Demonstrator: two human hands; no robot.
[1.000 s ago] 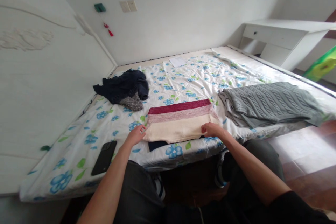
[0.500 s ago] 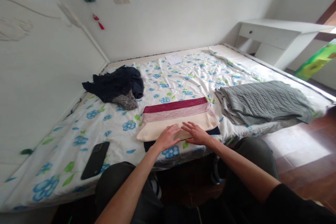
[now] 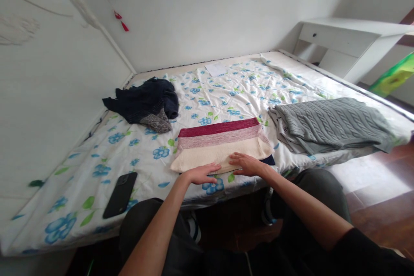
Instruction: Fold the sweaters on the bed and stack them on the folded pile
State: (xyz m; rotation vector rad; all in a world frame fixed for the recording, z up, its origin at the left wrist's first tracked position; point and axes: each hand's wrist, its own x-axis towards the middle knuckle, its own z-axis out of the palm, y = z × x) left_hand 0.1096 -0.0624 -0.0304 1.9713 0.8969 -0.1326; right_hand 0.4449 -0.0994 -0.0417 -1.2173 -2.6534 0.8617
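Observation:
A folded knit sweater (image 3: 221, 141) lies across the front of the bed, with a dark red band at the back, a mottled pink band and a cream part in front. My left hand (image 3: 202, 174) rests flat on its near edge with fingers stretched to the right. On the cream part, right of centre, lies my right hand (image 3: 246, 164), open with fingers spread. Neither hand grips the cloth. A bit of navy knit (image 3: 269, 160) shows from under the sweater's right front corner.
A floral sheet (image 3: 161, 152) covers the bed. To the left are a crumpled dark garment (image 3: 142, 99) and a black phone (image 3: 120, 195). A grey cable-knit garment (image 3: 336, 125) lies folded at right. White paper (image 3: 215, 69) sits at the back, a white desk (image 3: 346, 43) beyond.
My hands have moved apart along the sweater's near edge: the left a little leftward and lower, the right slightly rightward. The view has shifted slightly.

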